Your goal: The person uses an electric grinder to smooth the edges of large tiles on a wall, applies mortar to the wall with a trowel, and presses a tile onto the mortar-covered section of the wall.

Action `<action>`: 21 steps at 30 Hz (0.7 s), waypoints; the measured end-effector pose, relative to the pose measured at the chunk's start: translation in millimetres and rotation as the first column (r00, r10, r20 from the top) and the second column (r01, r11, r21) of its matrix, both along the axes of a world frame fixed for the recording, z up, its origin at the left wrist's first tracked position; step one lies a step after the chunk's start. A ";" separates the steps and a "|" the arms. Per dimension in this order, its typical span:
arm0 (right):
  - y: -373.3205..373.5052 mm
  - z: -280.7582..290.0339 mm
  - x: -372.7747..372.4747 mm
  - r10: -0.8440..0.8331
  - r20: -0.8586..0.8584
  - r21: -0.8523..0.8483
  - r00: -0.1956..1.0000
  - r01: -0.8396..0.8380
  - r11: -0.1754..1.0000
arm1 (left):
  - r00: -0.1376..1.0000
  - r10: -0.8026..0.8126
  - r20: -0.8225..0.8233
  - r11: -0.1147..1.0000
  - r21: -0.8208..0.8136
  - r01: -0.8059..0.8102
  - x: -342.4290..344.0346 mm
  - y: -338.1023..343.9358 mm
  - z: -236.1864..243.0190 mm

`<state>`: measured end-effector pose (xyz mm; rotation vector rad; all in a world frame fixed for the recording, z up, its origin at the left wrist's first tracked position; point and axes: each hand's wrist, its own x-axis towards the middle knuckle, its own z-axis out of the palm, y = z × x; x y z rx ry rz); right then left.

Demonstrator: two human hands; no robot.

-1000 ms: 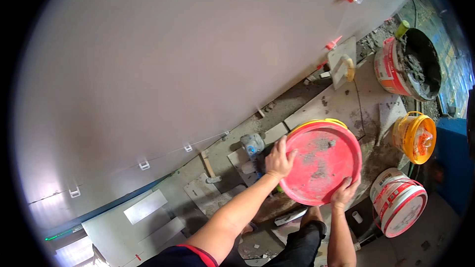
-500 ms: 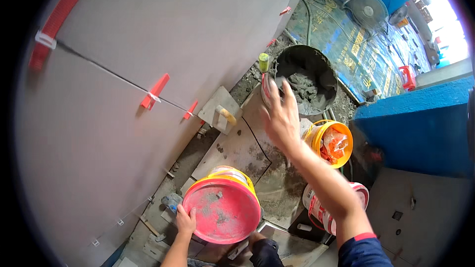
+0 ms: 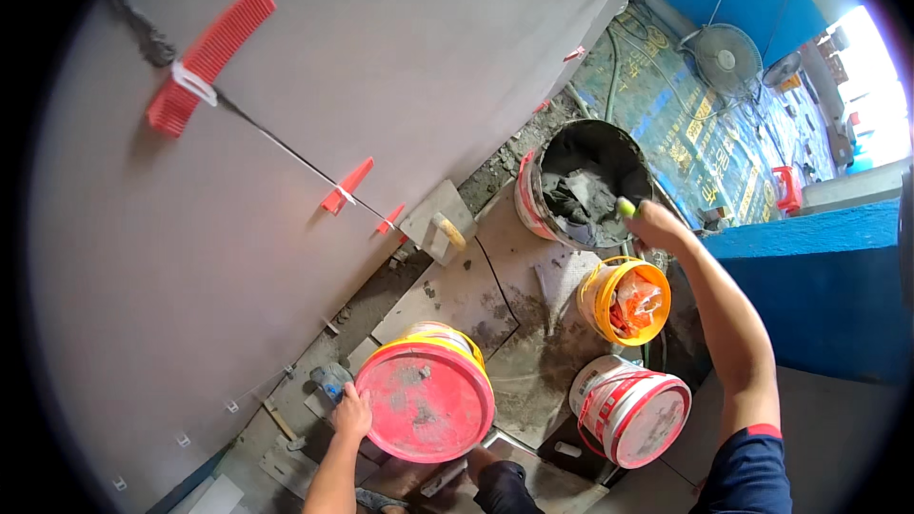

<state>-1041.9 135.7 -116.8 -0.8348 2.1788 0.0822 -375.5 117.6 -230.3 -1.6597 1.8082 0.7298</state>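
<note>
My right hand is closed round the yellow-green handle of a trowel, whose blade lies among the grey mortar. That mortar fills the lower part of a large bucket with a dark, caked inner wall. At the lower middle, my left hand grips the left rim of a bucket with a pink-red lid, thumb over the edge. Grey crumbs of mortar are stuck on the lid.
Red wedges and clips sit along a joint in the grey wall tiles. A notched-looking flat trowel leans near the wall. A yellow bucket holds orange pieces; a white-and-red bucket lies nearby. A fan stands beyond.
My right hand has moved right from open above the mortar bucket's left edge and has taken hold of the trowel handle. My left hand stays on the lidded bucket; the view has shifted.
</note>
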 end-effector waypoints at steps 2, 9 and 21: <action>48.7 -28.0 13.7 -0.026 -0.086 -0.120 0.996 0.015 0.993 | 1.000 -0.003 0.025 0.999 0.047 0.002 -19.7 -8.8 10.0; 111.0 -112.5 234.4 -0.183 -0.120 -0.562 0.976 0.085 0.823 | 0.964 0.238 -0.117 0.971 0.034 -0.235 71.5 59.6 88.9; 151.9 196.9 571.5 -0.127 0.490 -0.458 0.862 0.379 0.804 | 0.758 0.574 -0.312 0.812 0.335 -0.477 314.8 246.9 204.7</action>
